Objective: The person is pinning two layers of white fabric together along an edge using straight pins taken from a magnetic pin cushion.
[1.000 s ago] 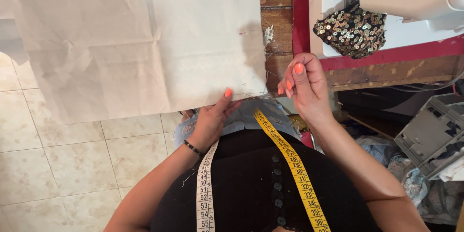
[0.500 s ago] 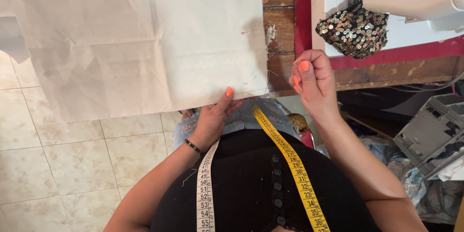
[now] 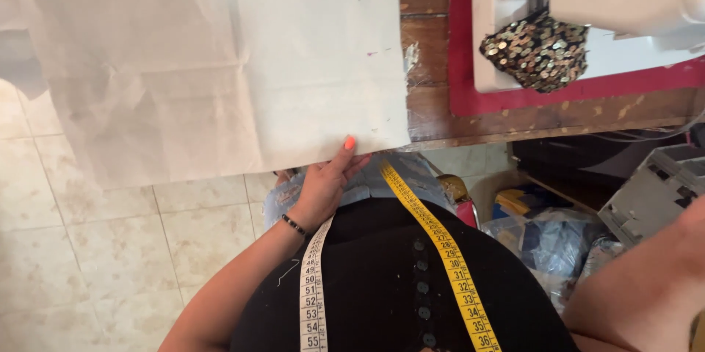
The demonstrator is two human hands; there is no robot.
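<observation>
Gone from beside the cloth's corner is the right hand — it was raised there with pinched fingers a moment ago, and now only the right forearm is showing at the lower right edge of the frame, the hand itself out of view, so I cannot tell whether it is open or closed.

Largest in view, the pale cloth is filling the upper left and middle, thin and creased, its long lower edge hanging off the wooden table over the tiled floor. Just below that edge, near its right corner, the left hand is lying — fingers stretched up and right, tips touching the hem, not clenched. It is clearly the nearer hand.

At upper right, a white sewing machine is sitting on a red mat with a dark sequined piece under it. A yellow and white tape measure is draping down the dark top.
</observation>
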